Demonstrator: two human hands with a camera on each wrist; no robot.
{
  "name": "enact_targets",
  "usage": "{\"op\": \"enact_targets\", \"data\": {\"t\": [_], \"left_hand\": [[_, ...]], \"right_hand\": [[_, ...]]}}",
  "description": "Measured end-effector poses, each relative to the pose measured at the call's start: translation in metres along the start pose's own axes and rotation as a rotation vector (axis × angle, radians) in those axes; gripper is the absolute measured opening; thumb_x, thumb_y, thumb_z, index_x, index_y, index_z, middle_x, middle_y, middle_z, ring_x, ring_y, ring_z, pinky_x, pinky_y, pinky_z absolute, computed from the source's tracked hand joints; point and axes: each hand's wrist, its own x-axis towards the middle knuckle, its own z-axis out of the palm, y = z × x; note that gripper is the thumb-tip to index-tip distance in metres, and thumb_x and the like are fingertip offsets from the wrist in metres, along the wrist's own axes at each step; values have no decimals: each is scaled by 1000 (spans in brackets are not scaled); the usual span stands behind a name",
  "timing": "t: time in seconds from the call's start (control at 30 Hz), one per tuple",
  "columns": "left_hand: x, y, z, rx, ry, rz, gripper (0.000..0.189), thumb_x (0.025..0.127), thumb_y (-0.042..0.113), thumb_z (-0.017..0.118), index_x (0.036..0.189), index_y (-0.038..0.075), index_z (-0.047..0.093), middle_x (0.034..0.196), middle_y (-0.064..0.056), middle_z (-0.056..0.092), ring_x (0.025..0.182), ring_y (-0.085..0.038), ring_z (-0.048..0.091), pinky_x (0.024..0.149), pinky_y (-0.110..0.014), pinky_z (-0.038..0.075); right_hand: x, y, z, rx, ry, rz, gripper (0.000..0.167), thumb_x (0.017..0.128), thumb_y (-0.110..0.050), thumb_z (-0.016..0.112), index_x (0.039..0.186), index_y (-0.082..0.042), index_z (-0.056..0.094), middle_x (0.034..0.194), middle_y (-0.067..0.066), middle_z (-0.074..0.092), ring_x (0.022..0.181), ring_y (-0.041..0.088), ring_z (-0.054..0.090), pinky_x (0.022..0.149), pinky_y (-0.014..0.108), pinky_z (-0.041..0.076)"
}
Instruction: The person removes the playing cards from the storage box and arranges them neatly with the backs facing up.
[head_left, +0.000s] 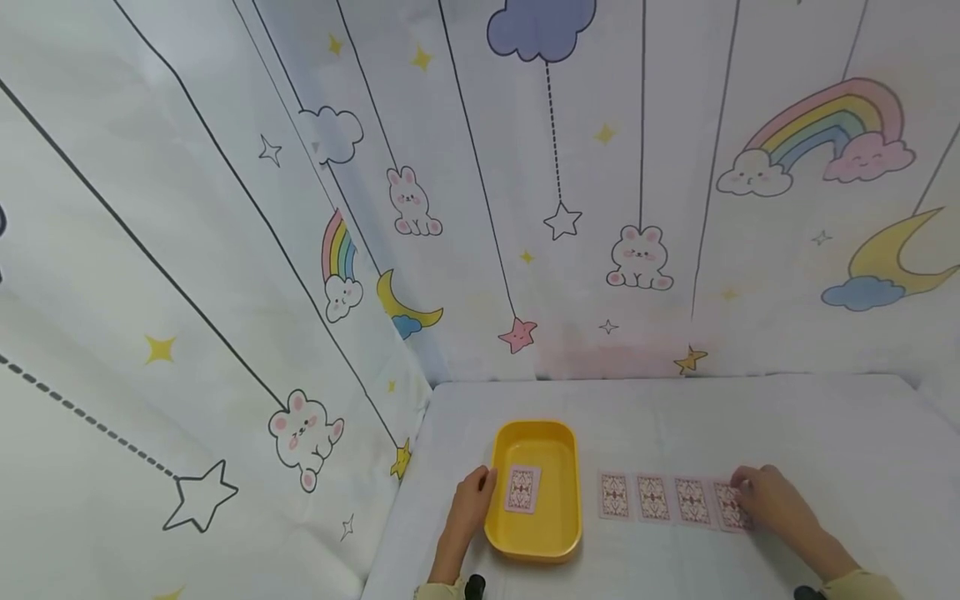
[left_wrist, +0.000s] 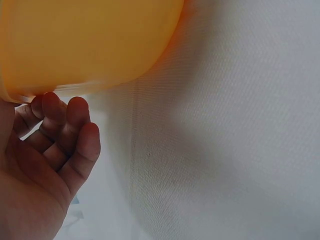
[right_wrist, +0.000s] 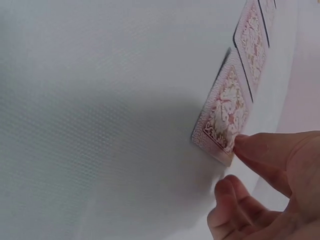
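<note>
A yellow plastic tray (head_left: 533, 542) stands on the white-covered table, with one playing card (head_left: 522, 489) face down inside it. My left hand (head_left: 471, 498) holds the tray's left rim; in the left wrist view its fingers (left_wrist: 77, 112) curl against the outside of the wall, the thumb mostly hidden. Right of the tray, several face-down cards with red-patterned backs (head_left: 652, 497) lie in a row. At the row's right end my right hand (head_left: 776, 504) pinches the last playing card (right_wrist: 227, 110) by its edge, the thumb on its back.
White cloth covers the table (head_left: 660, 425). Behind it and along the left hang white sheets (head_left: 465, 275) printed with rabbits, stars, clouds and rainbows. Dark wrist bands show at both sleeves.
</note>
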Motion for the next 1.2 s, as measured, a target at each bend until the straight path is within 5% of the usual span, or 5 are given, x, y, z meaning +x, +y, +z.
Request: {"op": "enact_targets", "data": {"t": [0.53,1.2], "left_hand": [[-1,-4,1,-1,3,6,34,106,43,47,87,16,53,72,4,47,65,-9,46,55,-23,36],[1,-3,0,1,4,18,33,106,42,47,87,16,54,72,4,48,64,-10,46,55,-23,37]], "right_hand": [[-2,-46,-12,61,129,-55,35,89,-17,71,113,7,62,105,30,61,92,45,60,77,60,48],[26,-127,1,47,203,-230,39,86,-17,76,114,7,64,110,28,62,98,44,61,84,58,51]]}}
